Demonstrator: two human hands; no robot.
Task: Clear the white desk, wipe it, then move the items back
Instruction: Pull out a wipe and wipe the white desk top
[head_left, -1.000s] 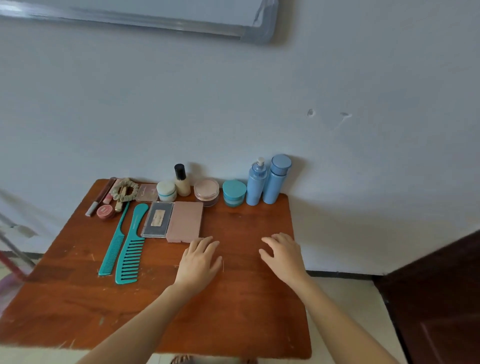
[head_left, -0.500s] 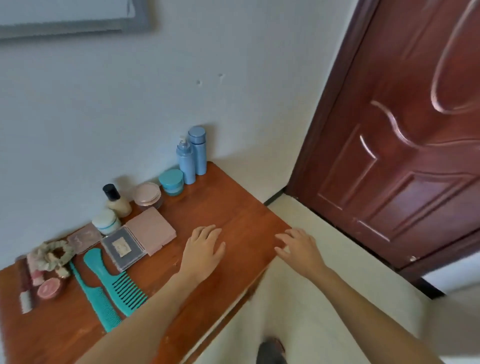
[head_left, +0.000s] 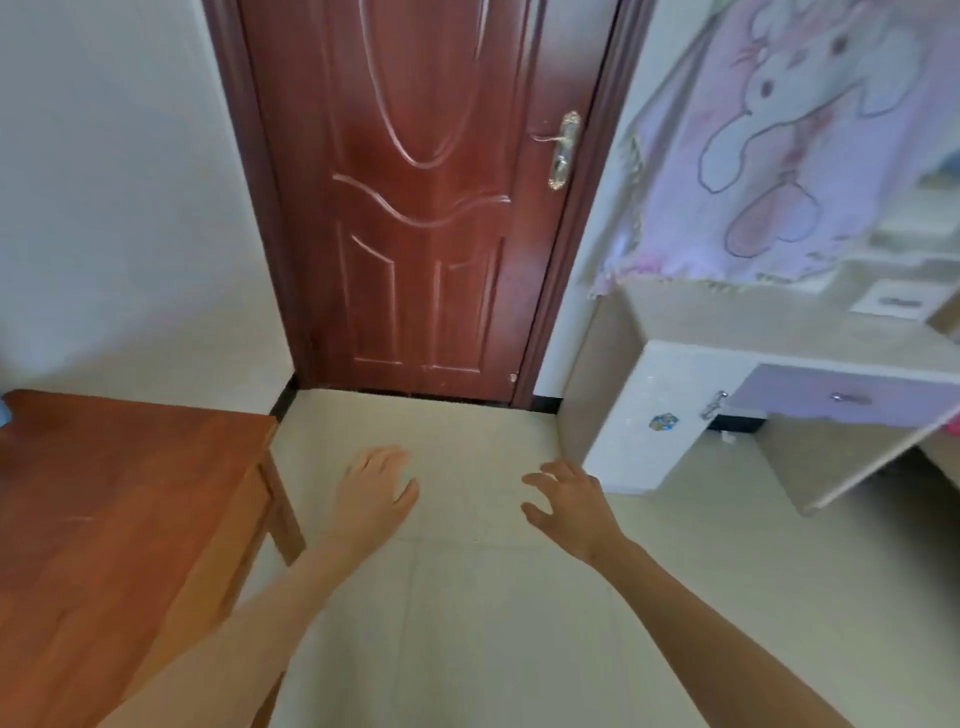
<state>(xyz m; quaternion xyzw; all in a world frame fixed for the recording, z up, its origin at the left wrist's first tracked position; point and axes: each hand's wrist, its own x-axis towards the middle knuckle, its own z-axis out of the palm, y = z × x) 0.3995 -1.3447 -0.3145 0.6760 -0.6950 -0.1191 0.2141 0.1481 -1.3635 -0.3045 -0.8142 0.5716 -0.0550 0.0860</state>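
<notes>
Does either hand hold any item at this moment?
No, the left hand and the right hand both hover empty above the floor, with their fingers spread.

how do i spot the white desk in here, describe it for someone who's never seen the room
Start at the dark red door at the back; just right of it, below a hanging pink blanket with a cartoon rabbit, stands the white desk. Unlike the reddish-brown wooden table on the left, it has a white side panel bearing a small blue sticker and a lilac drawer.
</notes>
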